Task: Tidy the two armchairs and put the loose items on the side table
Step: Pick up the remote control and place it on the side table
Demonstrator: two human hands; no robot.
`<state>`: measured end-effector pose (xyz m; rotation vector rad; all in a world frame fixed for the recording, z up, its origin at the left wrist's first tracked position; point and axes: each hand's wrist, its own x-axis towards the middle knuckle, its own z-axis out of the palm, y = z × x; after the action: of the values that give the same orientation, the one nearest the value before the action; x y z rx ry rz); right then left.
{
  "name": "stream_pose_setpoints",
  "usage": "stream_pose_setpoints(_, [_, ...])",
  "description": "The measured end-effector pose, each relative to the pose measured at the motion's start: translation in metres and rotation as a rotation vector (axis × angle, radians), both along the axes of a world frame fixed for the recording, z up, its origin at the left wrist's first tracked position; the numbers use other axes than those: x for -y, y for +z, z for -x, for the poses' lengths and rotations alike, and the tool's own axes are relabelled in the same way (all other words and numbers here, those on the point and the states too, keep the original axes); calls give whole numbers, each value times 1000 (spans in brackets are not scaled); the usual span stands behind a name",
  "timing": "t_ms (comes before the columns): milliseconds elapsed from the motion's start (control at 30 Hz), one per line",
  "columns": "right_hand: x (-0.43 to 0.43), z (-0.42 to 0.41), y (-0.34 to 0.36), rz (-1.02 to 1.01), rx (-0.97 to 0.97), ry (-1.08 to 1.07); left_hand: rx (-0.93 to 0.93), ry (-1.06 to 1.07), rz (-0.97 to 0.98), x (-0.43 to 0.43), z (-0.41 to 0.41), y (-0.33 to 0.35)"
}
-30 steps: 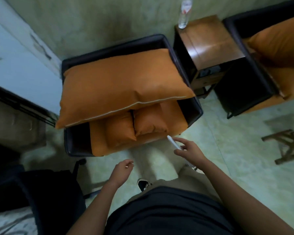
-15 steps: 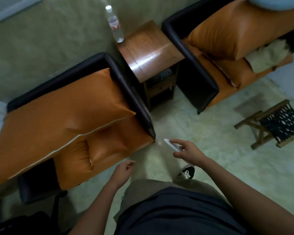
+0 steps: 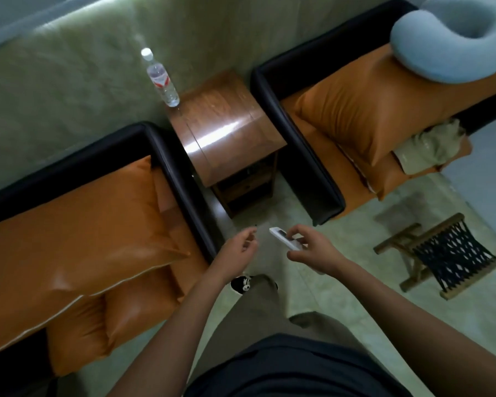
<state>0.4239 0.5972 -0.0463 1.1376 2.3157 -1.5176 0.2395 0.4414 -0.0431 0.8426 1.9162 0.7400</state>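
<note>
remote [image 3: 284, 238], slim white bar, pinched in right hand [image 3: 312, 252], left hand [image 3: 236, 249] loosely curled

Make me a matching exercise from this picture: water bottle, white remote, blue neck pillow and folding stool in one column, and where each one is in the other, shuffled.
1. water bottle
2. white remote
3. blue neck pillow
4. folding stool

A. on the floor
B. atop the orange cushion of the right-side armchair
C. in the right hand
D. at the side table back corner

Pairs: 1-D, 2-C, 3-B, 4-A.
</note>
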Motion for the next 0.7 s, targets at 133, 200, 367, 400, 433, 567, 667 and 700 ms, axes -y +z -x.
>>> stream_pose_setpoints(133, [-39, 50, 11, -34, -33, 115, 86, -61, -49, -56, 43, 9])
stream_pose_setpoints(200, [-60, 79, 17, -46, -66, 190, 109, -53, -65, -76, 66, 12])
stream_pose_setpoints(367, [-98, 140, 24, -52, -109, 302, 73, 11, -88, -99, 111, 7])
stream_pose_setpoints(400, [-106, 152, 25, -46, -118, 335, 57, 28, -93, -104, 120, 5])
stream_pose_setpoints(433, [-114, 165, 24, -39, -124, 363, 70, 64, -89, -109, 127, 3])
stream_pose_setpoints(567, [-151, 214, 13, -27, -132, 507, 288, 312, -109, -127, 152, -5])
stream_pose_setpoints(667, [-185, 251, 7, -21, -141, 642, 437, 515, -146, -147, 168, -11])
stream_pose_setpoints(700, [-197, 263, 7, -11, -145, 661, 479, 575, -153, -157, 174, -11])
